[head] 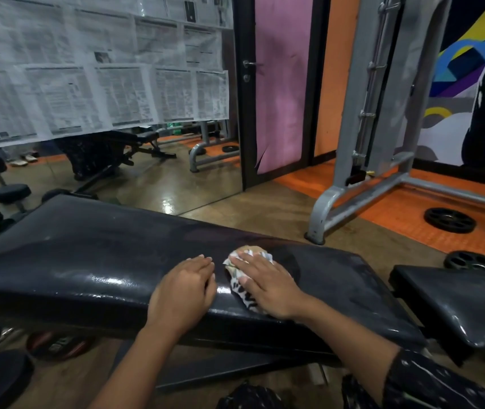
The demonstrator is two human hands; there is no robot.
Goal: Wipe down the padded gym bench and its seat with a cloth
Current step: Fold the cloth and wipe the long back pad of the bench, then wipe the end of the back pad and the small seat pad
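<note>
pressing flat on cloth (248, 278) atop bench pad (87, 249), right hand (267, 286); left hand (186, 286) flat, empty grip

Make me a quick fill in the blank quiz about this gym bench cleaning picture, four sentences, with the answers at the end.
1. The right hand presses a ____ onto the bench pad.
2. The left hand rests flat on the pad and holds ____.
3. The separate seat pad lies to the ____ of the long pad.
4. Sheets of ____ cover the upper mirror.

Answers: cloth; nothing; right; newspaper
</note>
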